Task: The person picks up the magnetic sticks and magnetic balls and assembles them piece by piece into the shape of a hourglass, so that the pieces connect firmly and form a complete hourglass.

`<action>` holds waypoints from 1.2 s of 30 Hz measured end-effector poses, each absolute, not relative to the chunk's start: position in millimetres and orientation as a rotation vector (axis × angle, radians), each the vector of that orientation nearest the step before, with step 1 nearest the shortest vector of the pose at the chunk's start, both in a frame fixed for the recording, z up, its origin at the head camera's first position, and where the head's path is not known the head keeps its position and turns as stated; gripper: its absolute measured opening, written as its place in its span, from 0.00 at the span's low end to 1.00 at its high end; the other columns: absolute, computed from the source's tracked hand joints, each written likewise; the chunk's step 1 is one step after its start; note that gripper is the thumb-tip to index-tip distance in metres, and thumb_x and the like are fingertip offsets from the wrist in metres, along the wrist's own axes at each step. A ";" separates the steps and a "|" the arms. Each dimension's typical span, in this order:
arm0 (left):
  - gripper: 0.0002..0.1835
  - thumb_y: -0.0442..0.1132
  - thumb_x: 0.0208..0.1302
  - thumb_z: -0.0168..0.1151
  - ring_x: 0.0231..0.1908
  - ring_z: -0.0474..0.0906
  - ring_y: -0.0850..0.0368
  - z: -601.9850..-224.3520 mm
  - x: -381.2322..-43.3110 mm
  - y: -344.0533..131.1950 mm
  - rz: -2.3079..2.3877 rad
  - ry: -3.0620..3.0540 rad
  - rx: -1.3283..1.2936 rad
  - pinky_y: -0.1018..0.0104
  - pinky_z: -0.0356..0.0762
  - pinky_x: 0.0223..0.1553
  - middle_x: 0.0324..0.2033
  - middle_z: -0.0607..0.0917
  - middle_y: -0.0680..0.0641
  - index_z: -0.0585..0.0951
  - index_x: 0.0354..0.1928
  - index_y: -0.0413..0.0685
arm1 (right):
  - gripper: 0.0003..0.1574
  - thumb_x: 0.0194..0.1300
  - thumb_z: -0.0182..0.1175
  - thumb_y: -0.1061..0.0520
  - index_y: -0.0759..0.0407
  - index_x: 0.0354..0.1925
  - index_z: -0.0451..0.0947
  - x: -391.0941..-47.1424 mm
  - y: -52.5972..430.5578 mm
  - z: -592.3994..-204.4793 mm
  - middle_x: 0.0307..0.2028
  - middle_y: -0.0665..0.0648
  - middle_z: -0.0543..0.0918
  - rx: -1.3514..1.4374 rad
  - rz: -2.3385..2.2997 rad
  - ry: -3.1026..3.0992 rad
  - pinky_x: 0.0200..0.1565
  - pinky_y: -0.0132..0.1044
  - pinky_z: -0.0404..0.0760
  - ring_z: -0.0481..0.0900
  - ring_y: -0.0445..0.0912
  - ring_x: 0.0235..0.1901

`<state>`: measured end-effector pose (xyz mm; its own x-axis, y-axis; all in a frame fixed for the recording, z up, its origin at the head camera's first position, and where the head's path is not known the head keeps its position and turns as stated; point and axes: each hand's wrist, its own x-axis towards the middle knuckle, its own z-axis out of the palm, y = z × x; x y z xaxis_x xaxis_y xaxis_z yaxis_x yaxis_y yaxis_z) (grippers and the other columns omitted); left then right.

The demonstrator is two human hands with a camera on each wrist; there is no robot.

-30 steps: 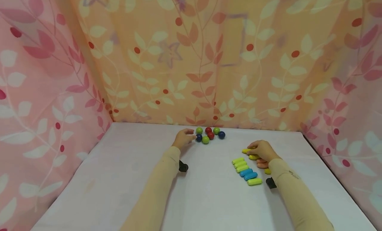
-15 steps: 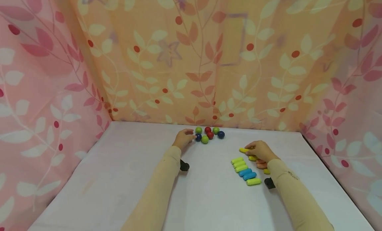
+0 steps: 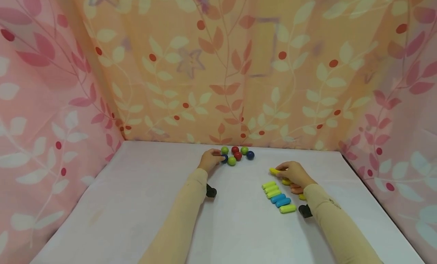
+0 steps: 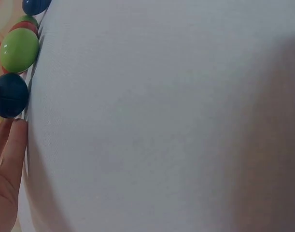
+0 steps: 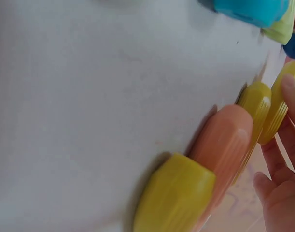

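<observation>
At the far middle of the table, my left hand [image 3: 209, 160] has thumb and fingers around a dark blue ball [image 4: 11, 96]. Close by it sit green balls [image 3: 231, 161], red balls [image 3: 238, 156] and a second dark blue ball [image 3: 250, 155]. On the right, my right hand [image 3: 294, 173] pinches one end of a yellow ribbed oblong piece [image 3: 274, 171]. Another yellow piece [image 5: 256, 104], an orange one [image 5: 224, 135] and a nearer yellow one [image 5: 174, 193] lie in a slanting row beneath that hand, partly hidden in the head view.
Left of the right hand runs a second slanting row, with lime pieces [image 3: 271, 189] at its far end, blue ones [image 3: 283, 202] and a single lime piece [image 3: 288, 208] nearest me. Patterned cloth [image 3: 191, 85] walls in the white table [image 3: 136, 203] at back and sides.
My right hand has shifted slightly left, carrying the yellow piece out from the end of its row. The left hand stays at the dark blue ball. The head view has shifted a little.
</observation>
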<state>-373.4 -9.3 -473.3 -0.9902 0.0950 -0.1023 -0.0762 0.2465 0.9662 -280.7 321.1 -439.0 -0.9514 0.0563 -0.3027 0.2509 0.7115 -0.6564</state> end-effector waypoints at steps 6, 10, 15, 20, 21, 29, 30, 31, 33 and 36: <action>0.20 0.36 0.62 0.69 0.45 0.81 0.54 -472.0 -371.3 -11.4 1.794 2.437 -0.008 0.67 0.81 0.44 0.51 0.85 0.40 0.81 0.55 0.40 | 0.24 0.67 0.64 0.46 0.52 0.58 0.80 -278.1 308.2 -436.7 0.55 0.61 0.79 0.202 -1.082 2.668 0.31 0.35 0.76 0.73 0.52 0.43; 0.17 0.37 0.62 0.70 0.38 0.79 0.57 -473.3 -371.7 -14.7 1.742 2.482 -0.022 0.72 0.77 0.37 0.49 0.86 0.42 0.83 0.52 0.41 | 0.25 0.65 0.66 0.45 0.54 0.56 0.81 -277.7 300.0 -438.0 0.57 0.61 0.79 0.117 -1.080 2.704 0.40 0.35 0.75 0.73 0.52 0.47; 0.14 0.38 0.61 0.70 0.45 0.80 0.54 -476.2 -373.5 -22.6 1.725 2.519 -0.008 0.67 0.81 0.46 0.49 0.87 0.43 0.86 0.48 0.43 | 0.28 0.62 0.69 0.43 0.52 0.57 0.81 -277.3 293.3 -436.8 0.58 0.60 0.78 0.159 -1.112 2.674 0.38 0.35 0.76 0.73 0.51 0.47; 0.16 0.37 0.60 0.71 0.49 0.81 0.54 -472.3 -367.8 -32.9 1.770 2.445 0.011 0.67 0.84 0.46 0.51 0.86 0.41 0.85 0.50 0.41 | 0.29 0.62 0.68 0.41 0.51 0.58 0.81 -271.2 291.0 -430.9 0.61 0.60 0.78 0.141 -1.060 2.711 0.41 0.36 0.77 0.73 0.52 0.49; 0.17 0.37 0.60 0.71 0.49 0.82 0.54 -471.4 -365.8 -34.9 1.782 2.422 0.019 0.68 0.84 0.46 0.52 0.85 0.41 0.85 0.51 0.40 | 0.29 0.63 0.68 0.42 0.52 0.58 0.81 -270.3 290.9 -430.7 0.61 0.61 0.78 0.119 -1.048 2.721 0.44 0.37 0.77 0.73 0.53 0.51; 0.19 0.35 0.59 0.71 0.54 0.81 0.56 -477.4 -351.4 -49.1 1.823 2.252 0.051 0.66 0.83 0.53 0.55 0.84 0.42 0.84 0.53 0.41 | 0.22 0.62 0.69 0.47 0.54 0.52 0.84 -267.9 287.3 -437.5 0.57 0.60 0.82 0.025 -1.082 2.714 0.54 0.46 0.74 0.75 0.51 0.53; 0.19 0.35 0.59 0.71 0.54 0.81 0.56 -478.1 -349.4 -50.0 1.835 2.229 0.053 0.66 0.82 0.54 0.56 0.83 0.42 0.84 0.53 0.41 | 0.21 0.62 0.69 0.47 0.55 0.51 0.85 -267.0 286.4 -437.9 0.57 0.60 0.83 -0.008 -1.070 2.726 0.53 0.46 0.75 0.75 0.51 0.52; 0.19 0.35 0.59 0.71 0.54 0.81 0.56 -478.8 -347.3 -50.9 1.851 2.202 0.058 0.66 0.82 0.54 0.56 0.83 0.41 0.84 0.54 0.40 | 0.21 0.63 0.69 0.47 0.55 0.51 0.85 -265.9 284.9 -437.8 0.56 0.60 0.83 -0.040 -1.057 2.737 0.53 0.46 0.75 0.76 0.51 0.52; 0.20 0.34 0.60 0.71 0.54 0.81 0.56 -479.2 -342.4 -52.1 1.869 2.163 0.058 0.66 0.82 0.55 0.57 0.83 0.41 0.84 0.54 0.40 | 0.20 0.63 0.69 0.48 0.54 0.50 0.85 -264.1 280.9 -438.1 0.54 0.59 0.84 -0.076 -1.036 2.748 0.53 0.44 0.76 0.77 0.50 0.51; 0.19 0.34 0.60 0.70 0.53 0.81 0.56 -479.7 -333.2 -54.6 1.883 2.117 0.071 0.65 0.82 0.55 0.57 0.82 0.41 0.83 0.54 0.40 | 0.20 0.62 0.69 0.48 0.54 0.50 0.85 -261.9 272.5 -437.9 0.53 0.59 0.84 -0.132 -1.036 2.731 0.50 0.41 0.79 0.77 0.50 0.50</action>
